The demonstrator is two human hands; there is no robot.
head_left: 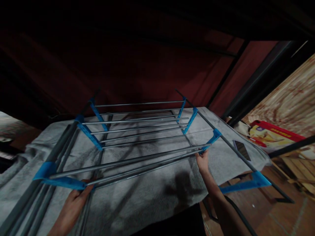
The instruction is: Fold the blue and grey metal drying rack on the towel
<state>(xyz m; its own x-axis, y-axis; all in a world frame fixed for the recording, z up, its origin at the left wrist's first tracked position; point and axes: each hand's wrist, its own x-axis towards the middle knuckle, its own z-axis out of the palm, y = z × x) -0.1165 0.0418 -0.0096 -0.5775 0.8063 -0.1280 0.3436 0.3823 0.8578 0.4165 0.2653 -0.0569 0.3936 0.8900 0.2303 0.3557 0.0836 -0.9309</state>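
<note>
A rack frame of grey metal tubes with blue plastic brackets lies across a grey cloth. My left hand is closed around the inner end of the near left blue bracket, where a thin metal tube meets it. At the other end of that tube, my right hand pinches it against the right blue bracket. A thicker metal tube runs just behind, from bracket to bracket. Farther back, several crossbars span two more pairs of brackets. My fingers partly hide both joints.
The fluffy grey cloth covers the surface under the rack. A phone lies on it at the right. Another blue bracket juts out at the near right. A red and yellow box and wooden slats stand beyond.
</note>
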